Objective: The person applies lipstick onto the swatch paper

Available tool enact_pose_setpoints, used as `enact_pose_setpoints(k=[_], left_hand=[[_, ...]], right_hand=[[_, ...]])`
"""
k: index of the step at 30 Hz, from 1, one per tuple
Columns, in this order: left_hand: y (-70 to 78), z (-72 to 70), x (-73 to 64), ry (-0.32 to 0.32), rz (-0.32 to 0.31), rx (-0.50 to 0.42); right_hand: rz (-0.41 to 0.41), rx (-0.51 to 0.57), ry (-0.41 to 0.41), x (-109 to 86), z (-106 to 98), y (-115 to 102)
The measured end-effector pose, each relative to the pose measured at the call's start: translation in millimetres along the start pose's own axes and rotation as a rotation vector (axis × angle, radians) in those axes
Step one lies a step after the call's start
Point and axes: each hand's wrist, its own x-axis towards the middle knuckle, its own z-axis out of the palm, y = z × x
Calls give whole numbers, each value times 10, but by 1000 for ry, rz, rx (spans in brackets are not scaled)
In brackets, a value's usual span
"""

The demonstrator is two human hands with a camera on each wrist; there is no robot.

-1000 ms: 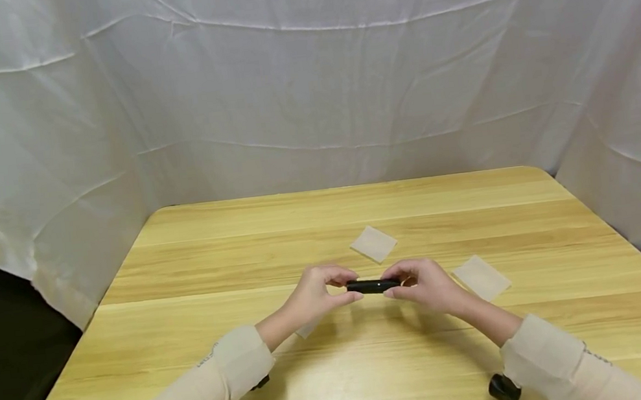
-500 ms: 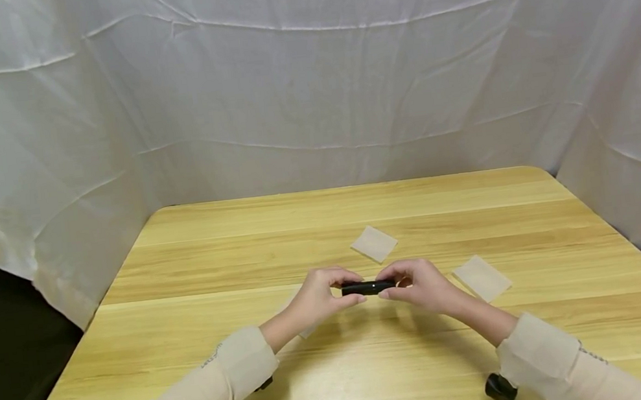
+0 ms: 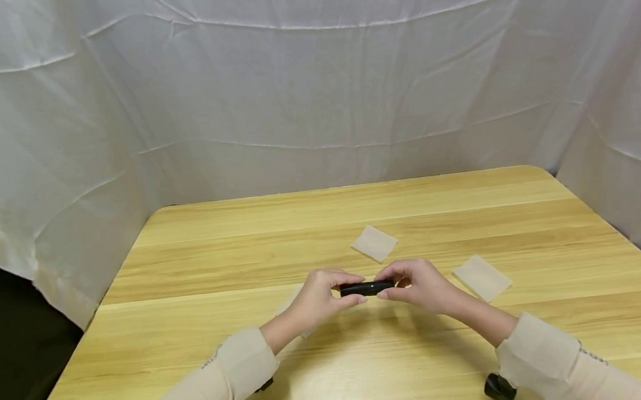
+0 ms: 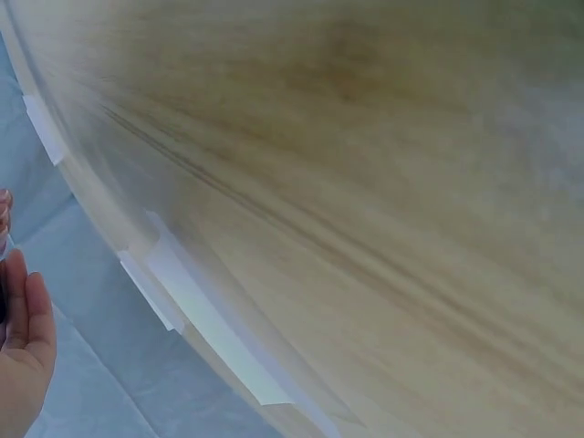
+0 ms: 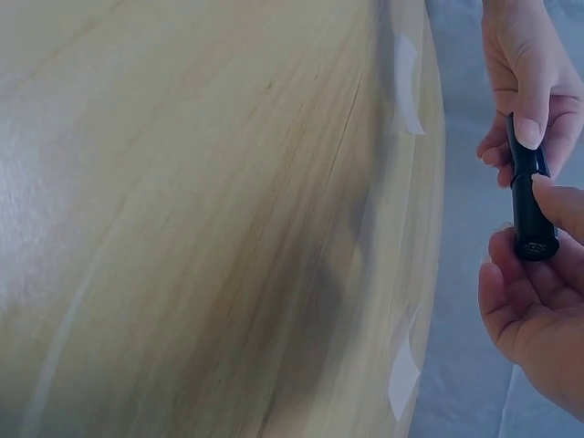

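Both hands (image 3: 316,297) (image 3: 421,287) pinching blk tube (image 3: 368,288), above wood tbl (image 3: 363,378), pale sq. (image 3: 374,244) beyond

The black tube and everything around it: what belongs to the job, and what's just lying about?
Belongs to the job:
black tube, held at both ends
left hand
right hand

Seemingly just lying about:
far pale square
right pale square
left pale square

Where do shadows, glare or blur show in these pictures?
Head view: soft shadows below the left hand and right hand, pale sheen on the tabletop. Left wrist view: soft, smeary grain. Right wrist view: dark, soft-edged shadow, pale glare at left edge; black tube fairly crisp.
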Motion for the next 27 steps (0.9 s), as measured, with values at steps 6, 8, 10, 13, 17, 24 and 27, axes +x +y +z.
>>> enact_pose_setpoints(k=[6,8,10,13,17,24,27], left_hand=[[-6,-8,-32,23,26,-5],[-4,-9,-41,28,16,-13],[-2,-9,-47,27,5,-25],[12,-8,-53,24,-12,-38],[22,2,-55,23,-19,-44],[28,6,-68,-4,-26,-53],[31,-3,-73,-25,-15,-51]], right_hand=[[-13,34,-2,2,22,7],[-16,50,-2,5,31,8],[-23,64,-4,10,40,10],[-34,77,-19,21,51,7],[-37,88,-44,28,52,-9],[-32,88,-78,11,31,-26],[-29,92,-91,3,26,-31]])
